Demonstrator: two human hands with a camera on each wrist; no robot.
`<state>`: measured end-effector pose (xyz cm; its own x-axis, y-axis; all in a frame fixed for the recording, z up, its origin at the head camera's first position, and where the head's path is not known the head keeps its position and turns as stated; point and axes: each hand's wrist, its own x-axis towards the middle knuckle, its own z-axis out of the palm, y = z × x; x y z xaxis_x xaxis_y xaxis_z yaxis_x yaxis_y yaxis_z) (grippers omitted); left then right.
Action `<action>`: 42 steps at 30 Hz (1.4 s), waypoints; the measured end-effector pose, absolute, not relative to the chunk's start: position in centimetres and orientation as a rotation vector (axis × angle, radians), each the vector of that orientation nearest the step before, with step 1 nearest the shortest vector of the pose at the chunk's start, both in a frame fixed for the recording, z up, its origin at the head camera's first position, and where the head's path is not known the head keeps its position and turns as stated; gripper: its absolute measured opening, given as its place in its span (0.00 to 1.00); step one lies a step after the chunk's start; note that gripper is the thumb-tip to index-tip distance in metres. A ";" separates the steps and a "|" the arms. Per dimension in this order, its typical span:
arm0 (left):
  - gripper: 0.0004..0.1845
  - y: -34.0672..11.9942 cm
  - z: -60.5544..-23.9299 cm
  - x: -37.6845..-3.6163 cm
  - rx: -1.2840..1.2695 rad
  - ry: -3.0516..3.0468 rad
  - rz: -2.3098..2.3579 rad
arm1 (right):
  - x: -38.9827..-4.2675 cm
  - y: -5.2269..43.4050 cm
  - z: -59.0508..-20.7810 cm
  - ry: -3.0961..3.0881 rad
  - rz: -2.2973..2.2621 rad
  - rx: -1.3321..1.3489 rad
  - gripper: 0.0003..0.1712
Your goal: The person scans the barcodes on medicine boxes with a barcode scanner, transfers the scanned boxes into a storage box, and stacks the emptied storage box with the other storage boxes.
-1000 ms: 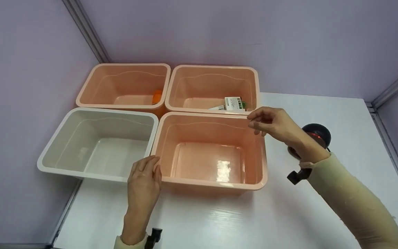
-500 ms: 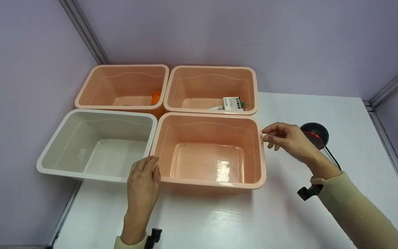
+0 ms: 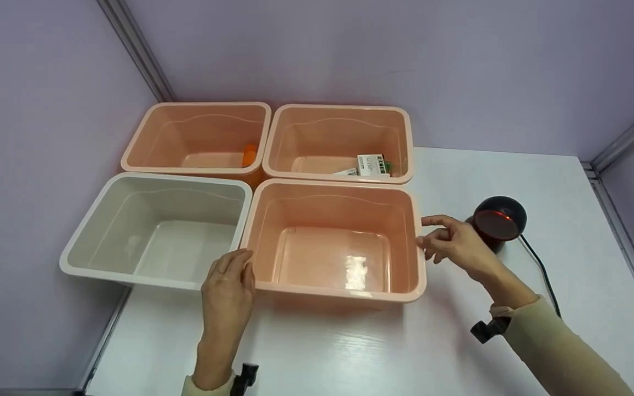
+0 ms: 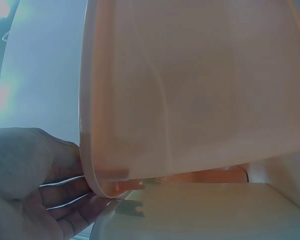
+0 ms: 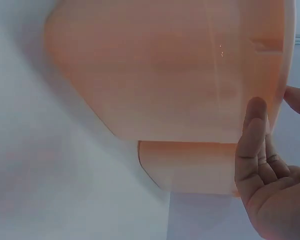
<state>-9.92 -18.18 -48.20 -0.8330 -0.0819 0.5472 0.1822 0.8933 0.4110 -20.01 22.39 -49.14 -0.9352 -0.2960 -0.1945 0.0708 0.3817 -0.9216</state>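
The near pink bin [image 3: 333,242] sits mouth up on the table [image 3: 350,352], long axis left-right, between my left hand [image 3: 229,289] and right hand [image 3: 454,245]. Fingers relaxed, resting against its rim, grasping nothing. An uneven push could skew it into the white bin [image 3: 157,228]

The small boxes [image 3: 373,165] in the far right bin [image 3: 339,110] carry print too small to read.

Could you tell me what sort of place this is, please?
Probably a sorting or scanning station in a test booth: four plastic bins grouped on a white table, a barcode scanner glowing red beside them, and plain lilac partition walls.
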 end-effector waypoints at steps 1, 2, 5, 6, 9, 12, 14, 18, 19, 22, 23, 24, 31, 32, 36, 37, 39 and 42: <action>0.09 -18.2 -48.2 -9.9 -0.069 -2.482 -0.619 | -19.9 22.3 -49.2 2.300 -1.583 -0.193 0.33; 0.09 -18.2 -48.2 -9.9 -0.068 -2.482 -0.626 | -19.8 22.2 -49.3 2.282 -1.599 -0.186 0.33; 0.08 -18.2 -48.2 -9.8 -0.064 -2.479 -0.664 | -19.4 22.2 -49.3 2.231 -1.649 -0.172 0.34; 0.09 -18.2 -48.2 -9.8 -0.060 -2.478 -0.678 | -19.3 22.2 -49.3 2.222 -1.655 -0.169 0.35; 0.09 -18.2 -48.2 -9.7 -0.053 -2.475 -0.722 | -19.0 22.5 -49.3 2.214 -1.650 -0.161 0.35; 0.10 -18.2 -48.2 -9.5 -0.053 -2.477 -0.751 | -18.6 23.1 -49.2 2.215 -1.635 -0.163 0.36; 0.11 -18.1 -48.2 -9.5 -0.049 -2.496 -0.778 | -18.3 23.6 -49.2 2.217 -1.630 -0.162 0.36; 0.15 -17.9 -48.3 -9.3 0.013 -2.579 -0.891 | -17.6 24.6 -49.1 2.205 -1.642 -0.155 0.35; 0.16 -17.9 -48.3 -9.3 0.034 -2.602 -0.928 | -17.4 24.8 -49.1 2.202 -1.645 -0.156 0.35; 0.18 -17.9 -48.3 -9.4 0.081 -2.647 -1.039 | -17.0 25.3 -49.1 2.175 -1.672 -0.158 0.36; 0.19 -17.9 -48.3 -9.4 0.089 -2.656 -1.072 | -16.9 25.4 -49.1 2.166 -1.682 -0.159 0.36; 0.20 -17.9 -48.3 -9.5 0.092 -2.661 -1.101 | -16.8 25.5 -49.1 2.159 -1.690 -0.160 0.37; 0.21 -18.1 -48.4 -9.9 0.057 -2.641 -1.206 | -16.5 25.6 -49.2 2.132 -1.728 -0.197 0.35; 0.21 -18.1 -48.5 -9.9 0.052 -2.638 -1.220 | -16.4 25.6 -49.1 2.128 -1.732 -0.202 0.35; 0.22 -18.1 -48.3 -9.7 0.053 -2.619 -1.286 | -15.9 25.6 -48.6 2.126 -1.744 -0.227 0.34; 0.21 -18.1 -48.2 -9.6 0.048 -2.612 -1.295 | -15.8 25.6 -48.3 2.127 -1.746 -0.229 0.34; 0.21 -18.2 -47.9 -9.3 0.034 -2.592 -1.304 | -15.5 25.7 -47.7 2.131 -1.753 -0.246 0.33; 0.20 -18.4 -47.3 -9.1 -0.004 -2.554 -1.297 | -15.1 25.8 -46.8 2.123 -1.775 -0.267 0.32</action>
<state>-9.06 -18.38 -47.26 -0.9619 -0.1217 0.2450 0.1261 0.5977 0.7917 -15.13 25.80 -46.77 -0.9175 -0.3678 -0.1512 0.0838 0.1929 -0.9776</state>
